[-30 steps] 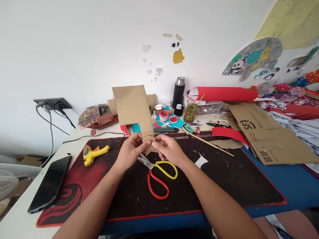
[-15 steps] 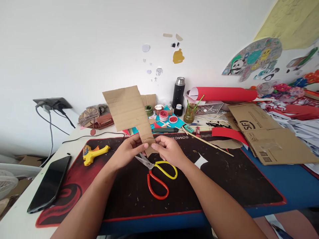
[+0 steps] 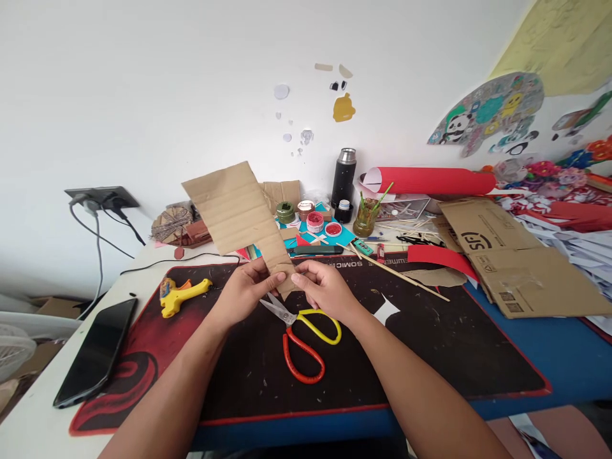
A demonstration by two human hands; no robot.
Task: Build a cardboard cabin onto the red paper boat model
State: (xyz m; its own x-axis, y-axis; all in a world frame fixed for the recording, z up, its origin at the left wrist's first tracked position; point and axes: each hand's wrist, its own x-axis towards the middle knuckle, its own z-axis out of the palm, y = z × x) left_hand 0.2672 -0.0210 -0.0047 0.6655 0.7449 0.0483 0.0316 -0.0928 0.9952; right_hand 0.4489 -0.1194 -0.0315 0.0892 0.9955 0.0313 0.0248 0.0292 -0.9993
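Note:
A brown cardboard piece with a wide square top and a narrow strip at the bottom is held up over the mat. My left hand pinches the lower strip from the left, thumb in front. From the right, my right hand grips the same strip, its thumb close to the left one. Just below the hands, scissors with one red and one yellow handle lie on the black mat, blades slightly apart and pointing up-left. The fingers behind the cardboard are partly hidden.
A yellow glue gun and a black phone lie at the left. Behind are paint jars, a black flask and a jar with brushes. Folded cardboard and a red strip are at the right.
The top of the cardboard has tilted further left and slightly toward me. Both hands keep their hold on its narrow strip, and the scissors have not moved.

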